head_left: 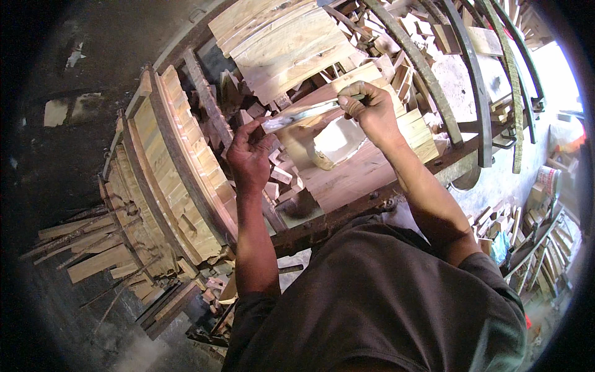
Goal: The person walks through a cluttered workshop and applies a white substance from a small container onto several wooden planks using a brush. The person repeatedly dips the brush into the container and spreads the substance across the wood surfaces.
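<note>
A narrow strip (300, 116), pale and smeared with white wet-looking stuff, spans the space between my hands. My left hand (249, 155) pinches its left end between thumb and fingers. My right hand (370, 111) is closed at the other end, on a thin dark stick (357, 97); whether that is a separate tool or part of the strip, I cannot tell. Just below the strip, a shallow cut-down container (339, 144) of bright white stuff, perhaps glue, rests on a joined wood panel (347, 180).
More panels (285, 49) lie on the far side. Offcuts (285, 173) fill the space under the metal frame (328, 229). Curved metal bars (468, 80) stand at the right, and clamped wood panels (164, 167) at the left. A bucket (546, 180) is at far right.
</note>
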Motion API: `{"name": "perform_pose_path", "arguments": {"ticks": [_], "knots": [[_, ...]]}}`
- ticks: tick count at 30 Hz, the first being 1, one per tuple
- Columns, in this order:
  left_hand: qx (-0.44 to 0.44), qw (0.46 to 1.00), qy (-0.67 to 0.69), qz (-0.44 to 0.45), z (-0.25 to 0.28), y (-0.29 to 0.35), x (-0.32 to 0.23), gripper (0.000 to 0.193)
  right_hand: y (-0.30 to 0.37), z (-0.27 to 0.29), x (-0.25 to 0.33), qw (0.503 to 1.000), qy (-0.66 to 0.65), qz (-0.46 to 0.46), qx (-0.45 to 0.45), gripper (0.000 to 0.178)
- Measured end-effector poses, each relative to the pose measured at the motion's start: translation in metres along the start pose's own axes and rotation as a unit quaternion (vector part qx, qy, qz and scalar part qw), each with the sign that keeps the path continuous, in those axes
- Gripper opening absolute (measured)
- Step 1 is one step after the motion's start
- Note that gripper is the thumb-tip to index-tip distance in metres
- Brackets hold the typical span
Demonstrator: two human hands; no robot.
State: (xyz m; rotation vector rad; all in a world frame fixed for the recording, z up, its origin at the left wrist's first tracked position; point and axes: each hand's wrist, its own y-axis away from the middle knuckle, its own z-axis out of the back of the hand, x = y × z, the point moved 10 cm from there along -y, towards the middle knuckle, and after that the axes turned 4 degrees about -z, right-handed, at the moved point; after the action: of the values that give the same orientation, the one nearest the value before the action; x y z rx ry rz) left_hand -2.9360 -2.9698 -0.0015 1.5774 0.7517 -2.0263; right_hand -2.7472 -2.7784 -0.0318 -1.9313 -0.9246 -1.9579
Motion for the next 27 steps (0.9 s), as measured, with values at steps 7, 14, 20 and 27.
{"name": "perform_pose_path", "arguments": {"ticks": [7,14,20,27], "knots": [[0.012,0.999,-0.018,0.026,0.000,-0.007,0.000,0.033,-0.034,0.039,-0.056,0.999,0.015,-0.009,-0.048,0.006],[-0.009,0.999,-0.048,0.022,0.007,-0.013,0.008,0.030,-0.066,0.095,-0.114,0.987,0.093,-0.008,-0.130,0.007],[-0.019,0.997,-0.055,0.044,0.010,-0.014,0.015,0.029,-0.077,0.132,-0.157,0.973,0.142,-0.004,-0.181,0.006],[-0.029,0.998,-0.053,0.012,0.016,-0.014,0.017,0.030,-0.051,0.130,-0.112,0.908,0.334,0.071,-0.244,0.008]]}}
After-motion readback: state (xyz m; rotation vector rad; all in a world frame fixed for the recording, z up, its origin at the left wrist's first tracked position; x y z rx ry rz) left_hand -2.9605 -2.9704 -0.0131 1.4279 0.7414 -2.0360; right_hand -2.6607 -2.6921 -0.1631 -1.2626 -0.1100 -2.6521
